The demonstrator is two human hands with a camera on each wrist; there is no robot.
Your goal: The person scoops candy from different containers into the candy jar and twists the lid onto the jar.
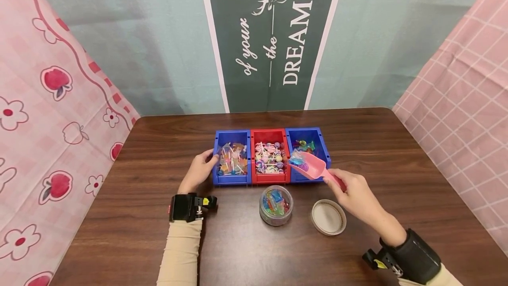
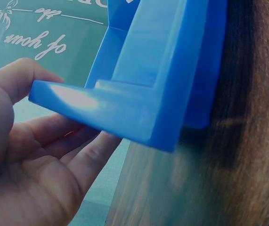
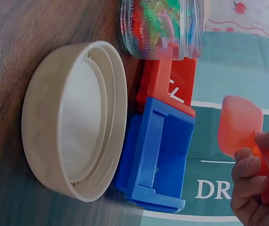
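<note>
My right hand (image 1: 359,195) grips the handle of a pink scoop (image 1: 315,167), its bowl over the front of the right blue bin (image 1: 323,144). Clear and blue wrapped pieces (image 1: 298,160) lie at the scoop's tip; more wrapped pieces (image 1: 305,146) sit in that bin. In the right wrist view the scoop (image 3: 240,122) is held above the bin. My left hand (image 1: 198,170) holds the side wall of the left blue bin (image 1: 232,180). The left wrist view shows thumb and fingers on either side of that bin's corner (image 2: 125,110).
Between the blue bins stands a red bin (image 1: 269,179) of lollipops. The left bin holds stick candies (image 1: 234,156). In front, a clear jar (image 1: 276,220) contains colourful wrapped pieces, and its round lid (image 1: 328,217) lies inside-up on the brown table (image 1: 238,250). Hanging cloths surround the table.
</note>
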